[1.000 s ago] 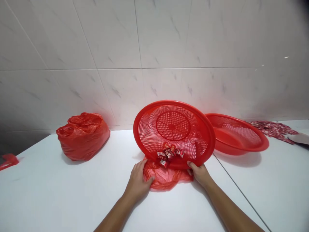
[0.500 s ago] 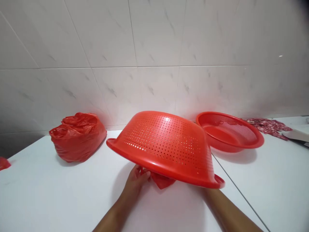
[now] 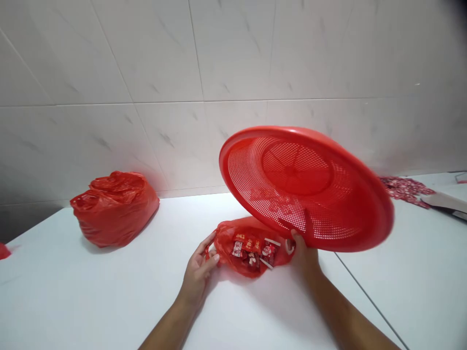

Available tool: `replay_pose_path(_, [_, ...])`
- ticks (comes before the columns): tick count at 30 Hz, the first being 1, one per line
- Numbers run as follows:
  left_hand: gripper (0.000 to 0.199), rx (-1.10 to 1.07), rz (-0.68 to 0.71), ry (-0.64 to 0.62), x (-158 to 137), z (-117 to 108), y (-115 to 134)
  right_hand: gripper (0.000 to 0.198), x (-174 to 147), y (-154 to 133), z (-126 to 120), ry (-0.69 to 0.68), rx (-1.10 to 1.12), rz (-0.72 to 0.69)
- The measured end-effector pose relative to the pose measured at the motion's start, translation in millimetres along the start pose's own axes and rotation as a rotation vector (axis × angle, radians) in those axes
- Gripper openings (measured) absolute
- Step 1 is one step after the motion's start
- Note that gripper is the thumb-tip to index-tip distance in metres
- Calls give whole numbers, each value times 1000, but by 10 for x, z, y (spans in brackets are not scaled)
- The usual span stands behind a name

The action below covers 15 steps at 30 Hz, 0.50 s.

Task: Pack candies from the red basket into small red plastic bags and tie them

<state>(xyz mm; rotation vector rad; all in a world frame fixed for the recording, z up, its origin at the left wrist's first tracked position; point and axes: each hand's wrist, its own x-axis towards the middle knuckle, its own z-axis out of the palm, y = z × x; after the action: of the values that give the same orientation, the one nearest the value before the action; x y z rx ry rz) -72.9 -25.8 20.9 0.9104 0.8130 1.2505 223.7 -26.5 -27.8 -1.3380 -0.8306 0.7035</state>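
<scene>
My right hand (image 3: 304,255) grips the near rim of a red plastic colander (image 3: 296,165), thumb on the edge. The colander is raised and tilted, its perforated inside facing me. Below it, on the white table, lies a red plastic bag (image 3: 233,267) with its mouth spread open. Small red wrapped packets (image 3: 251,250), some with white sticks, show inside it. My left hand (image 3: 199,267) pinches the bag's left edge between thumb and fingers. The right fingers are mostly hidden behind the rim.
A second, bulging red plastic bag (image 3: 115,211) stands at the back left. At the back right lie a heap of red-and-white patterned pieces (image 3: 406,189) and a pale flat object with a dark edge (image 3: 445,204). A tiled wall (image 3: 175,141) rises behind the white table (image 3: 109,296).
The colander has been turned from rim-down to inside facing me, and lifted to the right. The opened bag and its packets have come into sight; the second colander behind is now hidden.
</scene>
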Motion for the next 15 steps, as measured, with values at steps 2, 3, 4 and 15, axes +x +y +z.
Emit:
replay_pose_path(2, [74,-47,-9,23,23,-30,35,34,-6,-39,3,85,76,31])
replay_pose_path(3, [68,-67,-15,30,39,-54,50,32,-14,-66,9,125,120,27])
replay_pose_path(4, [62,-85,-21,35,57,-82,62,32,-22,-96,18,154,164,3])
replay_pose_path(15, [47,-161,-26,41,129,-191,50,46,104,-334,-298,422,150,-209])
